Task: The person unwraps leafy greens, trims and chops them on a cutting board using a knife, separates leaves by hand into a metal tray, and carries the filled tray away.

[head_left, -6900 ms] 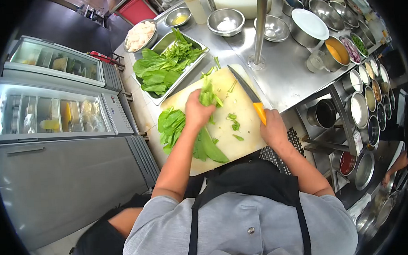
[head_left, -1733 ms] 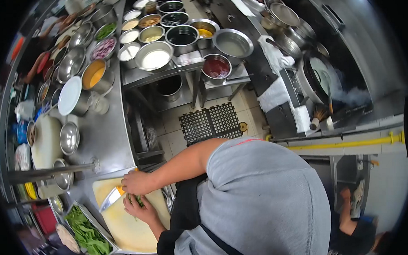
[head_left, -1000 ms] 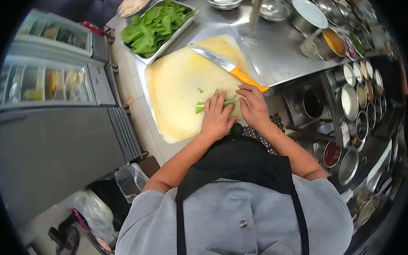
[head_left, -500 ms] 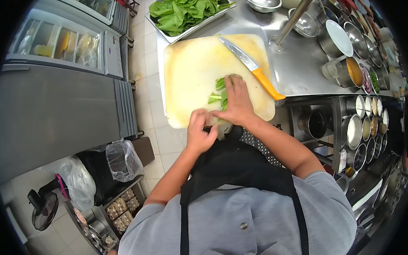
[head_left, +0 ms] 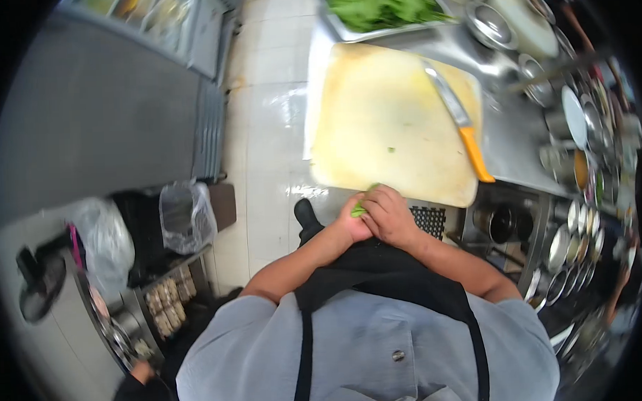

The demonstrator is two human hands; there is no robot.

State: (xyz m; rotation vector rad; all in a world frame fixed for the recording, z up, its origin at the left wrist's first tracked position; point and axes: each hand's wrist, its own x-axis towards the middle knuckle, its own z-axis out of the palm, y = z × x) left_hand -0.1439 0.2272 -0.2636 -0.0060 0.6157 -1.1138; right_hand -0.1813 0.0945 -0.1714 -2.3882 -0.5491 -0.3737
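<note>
My left hand [head_left: 352,223] and my right hand [head_left: 390,213] are together just off the near edge of the cutting board [head_left: 378,114]. Between them are pieces of leafy greens [head_left: 360,208], mostly covered by the fingers. Both hands are closed around these pieces, the right fingers curling over from above. A small green scrap [head_left: 391,150] lies on the board. Along the board's right side rests a knife [head_left: 459,114] with an orange handle, untouched by either hand.
A metal tray [head_left: 350,33] of leafy greens [head_left: 385,6] stands beyond the board. Metal bowls [head_left: 490,26] and pots are to the right. A bin [head_left: 189,226] lined with clear plastic is on the left, beside a grey fridge [head_left: 98,102]. Another person's hand [head_left: 141,371] shows at lower left.
My hands have gathered the leafy pieces off the board and drawn them together past its near edge. The view has shifted, so the board appears farther right.
</note>
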